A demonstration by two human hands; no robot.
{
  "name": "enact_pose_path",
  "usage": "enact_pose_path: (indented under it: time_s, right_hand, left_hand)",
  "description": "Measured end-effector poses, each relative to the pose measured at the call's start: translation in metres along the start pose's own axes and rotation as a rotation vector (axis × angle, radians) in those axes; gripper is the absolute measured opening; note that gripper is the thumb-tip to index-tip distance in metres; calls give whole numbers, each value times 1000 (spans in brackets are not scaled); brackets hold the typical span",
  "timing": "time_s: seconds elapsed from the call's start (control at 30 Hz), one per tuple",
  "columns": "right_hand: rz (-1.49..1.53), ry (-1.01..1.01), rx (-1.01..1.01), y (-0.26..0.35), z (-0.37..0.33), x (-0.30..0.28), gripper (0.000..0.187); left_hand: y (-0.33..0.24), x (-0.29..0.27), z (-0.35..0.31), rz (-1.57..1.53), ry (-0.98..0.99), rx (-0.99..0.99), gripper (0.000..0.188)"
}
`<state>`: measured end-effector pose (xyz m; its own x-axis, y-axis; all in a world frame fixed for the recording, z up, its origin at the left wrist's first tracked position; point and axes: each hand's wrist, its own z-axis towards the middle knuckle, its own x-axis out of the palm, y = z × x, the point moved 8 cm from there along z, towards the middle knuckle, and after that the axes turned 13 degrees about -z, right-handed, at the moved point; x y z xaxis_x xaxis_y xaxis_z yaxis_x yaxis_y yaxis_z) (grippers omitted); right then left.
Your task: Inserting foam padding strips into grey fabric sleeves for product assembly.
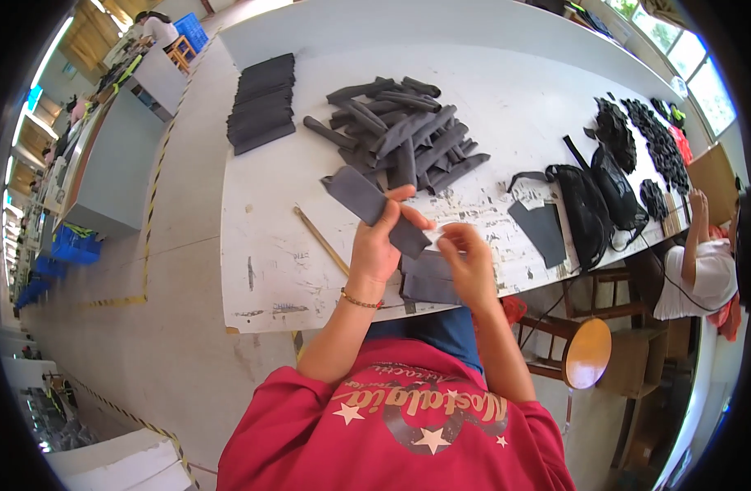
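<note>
A dark grey folded fabric piece [355,193] lies across my left hand [378,244], which grips it between thumb and fingers above the table's near edge. Close to its lower end is my right hand [472,263], thumb and fingertips drawn together. Something small and pale may be between those fingertips, too small to name. Below both hands, a small stack of grey fabric pieces [431,282] rests at the table edge, partly covered by my right hand. Farther off sits a loose heap of rolled or folded grey fabric pieces [428,135].
A neat dark fabric stack [262,102] lies at the white table's [265,196] far left. A wooden stick [322,240] is left of my hands. Rightward are a flat dark panel [541,233], black bags [584,209] and black heaps [613,135]. A stool [586,353] and a seated person [699,274] are at right.
</note>
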<state>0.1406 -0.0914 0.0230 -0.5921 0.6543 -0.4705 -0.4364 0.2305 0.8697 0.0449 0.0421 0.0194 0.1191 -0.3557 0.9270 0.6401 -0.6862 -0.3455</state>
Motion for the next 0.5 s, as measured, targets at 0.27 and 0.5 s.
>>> enact_pose_path:
  time_s: [0.27, 0.5]
  right_hand:
    - [142, 176, -283, 102, 44, -36, 21]
    - [-242, 547, -296, 135, 48, -22, 20]
  left_hand:
    - [25, 28, -31, 609, 172, -400, 31]
    - [27, 8, -41, 740, 211, -558, 29]
